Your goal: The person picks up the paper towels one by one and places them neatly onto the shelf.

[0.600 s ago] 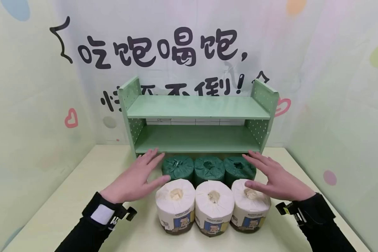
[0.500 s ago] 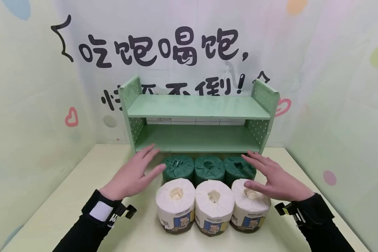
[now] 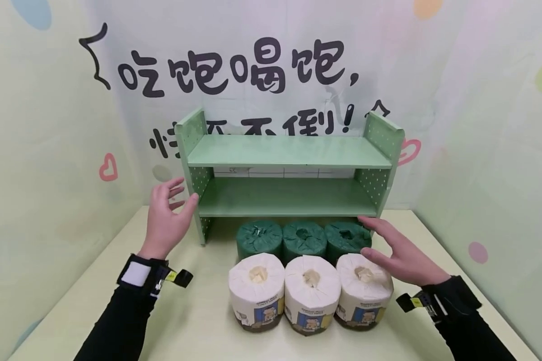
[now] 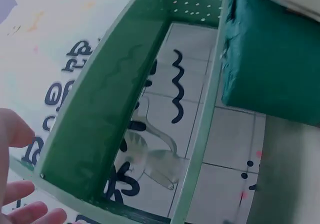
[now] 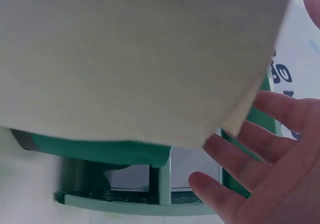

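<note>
Lettered backdrop (image 3: 271, 20) across the back, pale table (image 3: 198, 306) below, green shelf (image 3: 289, 151) at 12 o'clock. Its left side panel (image 3: 191, 135) is kinda in the way, just off the left hand (image 3: 166, 218) at 3. That hand's loosely bent and empty; the right hand (image 3: 402, 255)'s fairly straight-fingered, gripping nothing. White rolls (image 3: 312, 301): left's 4, right's 8. Green rolls (image 3: 304, 241) sit at the whites' 12.
</note>
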{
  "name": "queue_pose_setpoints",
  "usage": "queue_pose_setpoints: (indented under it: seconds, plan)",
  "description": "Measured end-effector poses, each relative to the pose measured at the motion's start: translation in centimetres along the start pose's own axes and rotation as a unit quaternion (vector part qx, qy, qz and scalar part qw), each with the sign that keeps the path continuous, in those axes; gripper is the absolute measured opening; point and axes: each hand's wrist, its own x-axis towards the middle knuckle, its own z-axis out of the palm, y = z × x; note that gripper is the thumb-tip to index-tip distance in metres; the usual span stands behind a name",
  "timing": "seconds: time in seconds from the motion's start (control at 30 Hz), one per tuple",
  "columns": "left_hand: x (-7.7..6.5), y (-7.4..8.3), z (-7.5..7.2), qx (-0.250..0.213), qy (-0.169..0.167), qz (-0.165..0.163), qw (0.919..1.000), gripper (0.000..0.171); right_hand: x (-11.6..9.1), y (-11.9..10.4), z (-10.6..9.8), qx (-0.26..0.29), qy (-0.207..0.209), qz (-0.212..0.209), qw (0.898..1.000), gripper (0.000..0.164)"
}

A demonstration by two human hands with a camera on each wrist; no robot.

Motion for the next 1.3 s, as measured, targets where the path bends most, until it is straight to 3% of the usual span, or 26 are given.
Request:
queue_pose_setpoints:
  seconds: [0.17,0.33,0.57,0.8,1.07,1.3]
  plan:
    - [1.8,-1.7,0.1,-0.054,-0.051,-0.083,0.9938,0.079,-1.5,0.7,-0.1,0.034,0.028,0.018,0.999,0.070]
    - [3.0,-3.4,0.8,-0.083,-0.083,-0.114,0.9865,0.085,-2.9,1.7,0.2,0.077,0.039,0.031,0.996,0.067]
    - [3.0,-5.8,2.3,-0.071,-0.097,-0.109,0.9867,0.073,-4.4,2.8,0.9,0.120,0.034,0.042,0.991,0.060]
    - [2.4,-7.4,2.7,0.015,-0.077,-0.105,0.9913,0.053,-5.4,3.1,2.3,0.173,0.013,0.025,0.985,0.064]
    - [2.0,-7.9,3.0,0.034,-0.066,-0.098,0.9924,0.051,-6.4,3.1,3.7,0.203,-0.035,0.034,0.978,0.078]
    - [1.6,-8.1,3.1,0.035,-0.071,-0.103,0.9915,0.050,-6.7,3.4,4.3,0.204,-0.049,0.046,0.977,0.092]
